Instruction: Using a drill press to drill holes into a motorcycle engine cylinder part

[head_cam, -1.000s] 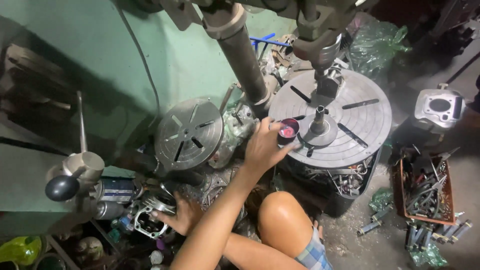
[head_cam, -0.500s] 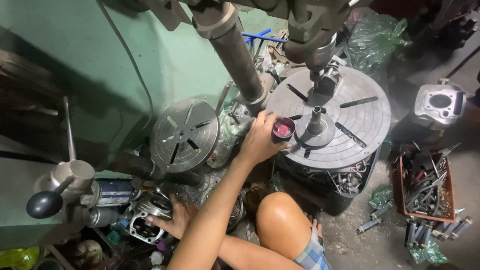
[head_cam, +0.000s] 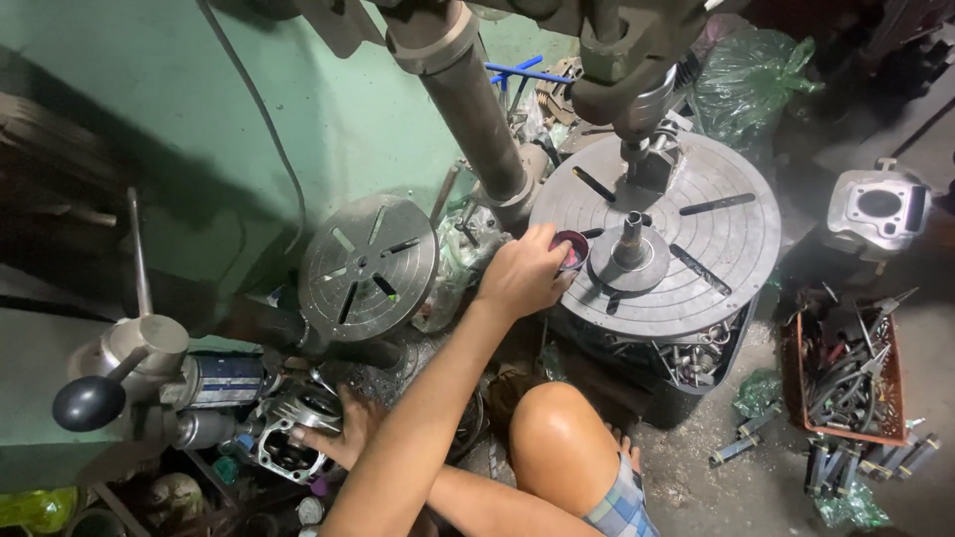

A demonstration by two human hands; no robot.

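The left hand (head_cam: pixel 348 430) rests curled on a ribbed metal engine part (head_cam: pixel 288 438) low by the floor. Farther up, the right hand (head_cam: pixel 522 278) is closed around a small dark-red cup (head_cam: pixel 570 249) at the edge of the round slotted steel table (head_cam: pixel 716 249), beside its central spindle (head_cam: pixel 631 239).

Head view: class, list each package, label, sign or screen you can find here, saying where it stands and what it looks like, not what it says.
Label: wrapped round a metal cylinder at lower left, beside the left hand; white with blue bands.
Plastic bag: top right, behind the round slotted table; crumpled, clear green.
No signs or screens.
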